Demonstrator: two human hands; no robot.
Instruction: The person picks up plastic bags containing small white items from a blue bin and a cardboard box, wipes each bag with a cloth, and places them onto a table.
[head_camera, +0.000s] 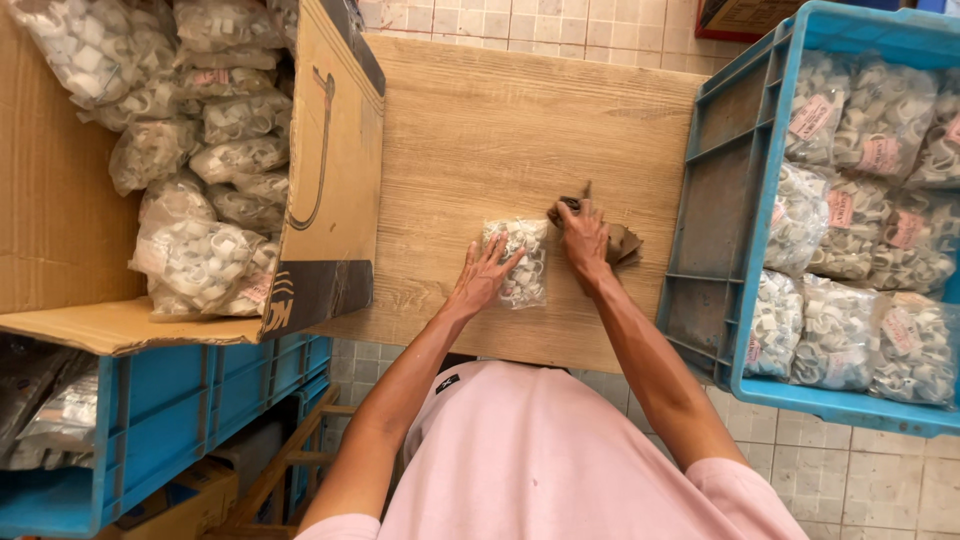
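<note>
Left hand (482, 278): grip spread, fingers flat, pressing on the left edge of a clear plastic bag of small white ring-shaped parts (520, 262). Bag lies flat on the wooden surface (480, 120), near the front middle, long side running away from the person.

Right hand (586, 238): grip closed around a brown tool or tape piece (622, 243) at the bag's top right corner. Most of that object is hidden under the hand, so what it is can't be told. A dark tip pokes out past the fingers toward the bag's upper edge.

Both hands are just beside each other, with the bag between them. Forearms come in from the bottom of the view, over a pink shirt (540, 450).

Left of the surface: an open cardboard box (330, 160) full of same-type bags of white parts (200, 250), one flap leaning against the surface edge. The box sits on a blue plastic crate (170, 410).

Right of the surface: another blue crate (715, 200), touching the surface edge, holding bags of white parts with pink labels (860, 200). These are packed toward its right side; the left strip of the crate is bare.

Tiled floor (880, 480) below.
</note>
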